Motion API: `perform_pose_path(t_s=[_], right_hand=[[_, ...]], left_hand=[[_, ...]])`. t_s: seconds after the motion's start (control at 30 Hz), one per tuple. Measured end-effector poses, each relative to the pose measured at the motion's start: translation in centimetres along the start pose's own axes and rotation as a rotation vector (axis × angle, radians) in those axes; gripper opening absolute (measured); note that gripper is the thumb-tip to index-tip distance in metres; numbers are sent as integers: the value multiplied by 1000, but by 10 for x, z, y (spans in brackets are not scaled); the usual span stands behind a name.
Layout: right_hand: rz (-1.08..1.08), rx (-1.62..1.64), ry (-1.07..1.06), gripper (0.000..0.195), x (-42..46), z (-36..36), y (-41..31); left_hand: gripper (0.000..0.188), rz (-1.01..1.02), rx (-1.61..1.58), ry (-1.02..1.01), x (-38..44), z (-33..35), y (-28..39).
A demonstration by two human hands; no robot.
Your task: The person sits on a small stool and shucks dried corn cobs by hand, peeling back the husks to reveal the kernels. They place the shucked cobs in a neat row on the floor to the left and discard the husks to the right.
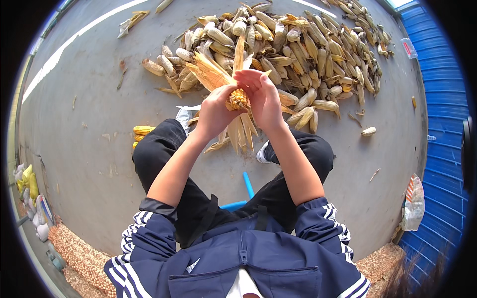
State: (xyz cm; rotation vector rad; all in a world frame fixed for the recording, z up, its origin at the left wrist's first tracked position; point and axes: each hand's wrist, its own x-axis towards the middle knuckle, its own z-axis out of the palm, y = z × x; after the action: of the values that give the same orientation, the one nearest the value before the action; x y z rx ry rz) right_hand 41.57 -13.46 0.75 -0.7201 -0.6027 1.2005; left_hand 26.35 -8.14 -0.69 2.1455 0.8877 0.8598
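Observation:
My left hand (220, 108) is closed around an ear of corn (238, 99), whose yellow kernel tip points towards me. Peeled-back husk leaves (212, 72) fan out from the ear on the far side, and more dry leaves (242, 136) hang below it. Cupped at the ear's right side is my right hand (265, 98), its palm turned towards the cob and its thumb away from the fingers. Whether it touches the husk is hard to tell. Beyond both hands lies a large heap of unhusked corn ears (290, 48).
Husked yellow ears (143, 130) lie beside my left knee. A single ear (368, 131) rests on the concrete floor (93, 111) to the right. Blue corrugated metal (443, 156) runs along the right side, with a woven sack (413, 205) against it. Bags (31, 182) stand at left.

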Motion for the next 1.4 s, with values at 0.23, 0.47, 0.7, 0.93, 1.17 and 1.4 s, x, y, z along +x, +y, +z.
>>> perform_pose_path(t_s=[0.23, 0.47, 0.7, 0.93, 1.17, 1.4], right_hand=[[-140, -497, -189, 59, -9, -13, 19], [-75, -884, -263, 79, -6, -27, 19], [-119, -1131, -185, 52, -3, -35, 26], [-293, -1497, -92, 56, 0, -63, 37], [-206, -1310, -165, 49, 2, -73, 33], [-21, -1058, -335, 47, 1, -58, 14]], left_hand=[[65, -47, -120, 61, 1, -13, 1], [56, -149, -328, 63, -1, -20, -1], [52, -128, -287, 63, -3, -21, -1], [51, -253, -472, 120, -5, -19, -5], [42, -347, -677, 60, -4, -26, -6], [36, -423, -820, 90, 3, -53, -6]])
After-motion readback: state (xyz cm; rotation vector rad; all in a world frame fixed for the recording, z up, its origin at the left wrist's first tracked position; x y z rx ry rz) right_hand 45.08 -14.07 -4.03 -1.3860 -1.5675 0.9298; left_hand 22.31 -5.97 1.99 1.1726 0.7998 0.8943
